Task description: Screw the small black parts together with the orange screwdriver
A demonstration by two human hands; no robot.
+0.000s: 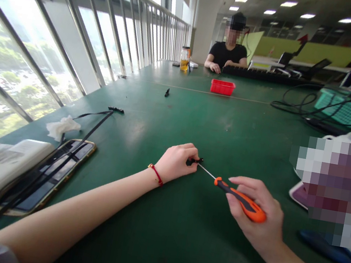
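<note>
My left hand (178,161), with a red cord bracelet on its wrist, is closed around a small black part (194,161) low over the green table (161,210). The fingers cover much of that part, so its kind cannot be made out. In my right hand (260,219) is a screwdriver (241,200) with an orange and dark grey handle. The fingers and thumb lie along the handle. Its thin metal shaft points left, and the tip reaches the black part at my left fingertips. Whether the tip sits in a screw is too small to tell.
A red bin (222,87) and a small black piece (167,92) stand farther back. On the left lie a phone (68,162), a white box (17,162) and black straps (95,126). A teal basket (339,108) with cables is at right. A person (229,52) sits opposite.
</note>
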